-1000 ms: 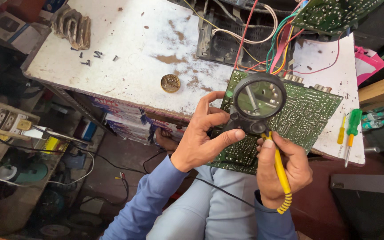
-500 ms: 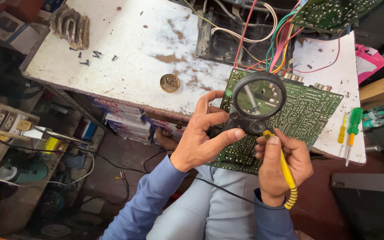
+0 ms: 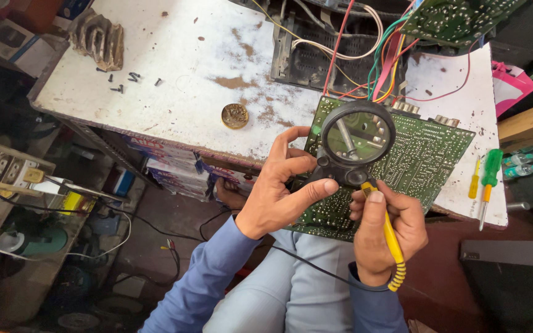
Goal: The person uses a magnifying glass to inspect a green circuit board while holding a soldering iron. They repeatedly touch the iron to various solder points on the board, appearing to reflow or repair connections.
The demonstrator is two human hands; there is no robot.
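Note:
My left hand (image 3: 282,188) grips the black handle of a round magnifying glass (image 3: 358,137) held over a green circuit board (image 3: 427,157) that leans off the white bench edge. My right hand (image 3: 384,231) holds a yellow-handled soldering iron (image 3: 392,240) like a pen. Its metal tip shows through the lens, pointing at the board. A black cord runs from the iron down across my lap.
A worn white bench top (image 3: 186,74) carries a brass-coloured round tin (image 3: 234,115), several small screws (image 3: 128,79) and a grey metal heat sink (image 3: 99,40). Coloured wires (image 3: 384,55) lead to an open chassis (image 3: 322,49). Two screwdrivers (image 3: 485,185) lie at right. Cluttered shelf at left.
The magnifying glass and both hands have shifted slightly; the iron's tip now shows inside the lens. The view is otherwise the same.

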